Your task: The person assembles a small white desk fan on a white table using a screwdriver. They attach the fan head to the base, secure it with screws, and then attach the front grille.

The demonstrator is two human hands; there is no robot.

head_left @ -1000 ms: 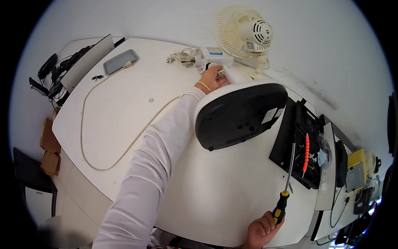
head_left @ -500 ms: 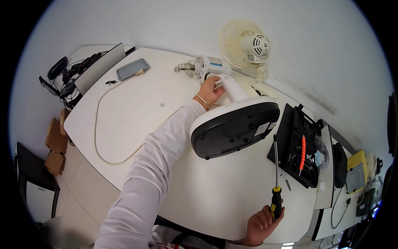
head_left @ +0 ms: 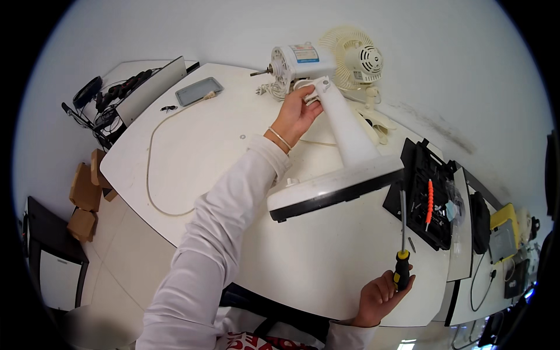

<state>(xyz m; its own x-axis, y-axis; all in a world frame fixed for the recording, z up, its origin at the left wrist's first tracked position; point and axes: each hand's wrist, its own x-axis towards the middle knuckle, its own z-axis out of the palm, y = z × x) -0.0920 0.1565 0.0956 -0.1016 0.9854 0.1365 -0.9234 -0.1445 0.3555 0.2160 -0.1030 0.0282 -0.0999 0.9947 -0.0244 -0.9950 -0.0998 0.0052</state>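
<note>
My left hand [head_left: 297, 114] grips the white neck of an electric fan [head_left: 347, 131] just below its motor housing [head_left: 312, 61]. The fan has no blade or cage on it; a bare metal shaft sticks out to the left. Its oval base [head_left: 332, 186] is tilted, with the black underside turned toward me and partly in view. In my right hand [head_left: 379, 297] is a screwdriver [head_left: 402, 265] with a black and yellow handle. The blade points up, and its tip comes close to the right end of the base.
A cream fan [head_left: 364, 61] leans by the wall behind. On the right lies a black toolbox [head_left: 423, 204] with an orange-red twisted rod [head_left: 430, 201]. A grey tray [head_left: 199, 91], a power cord [head_left: 150, 157] and a small washer [head_left: 242, 137] are on the white table [head_left: 204, 151].
My left hand has raised the fan and tipped it more upright, so less of the base's underside shows. The right hand with the screwdriver has shifted slightly up and right in view.
</note>
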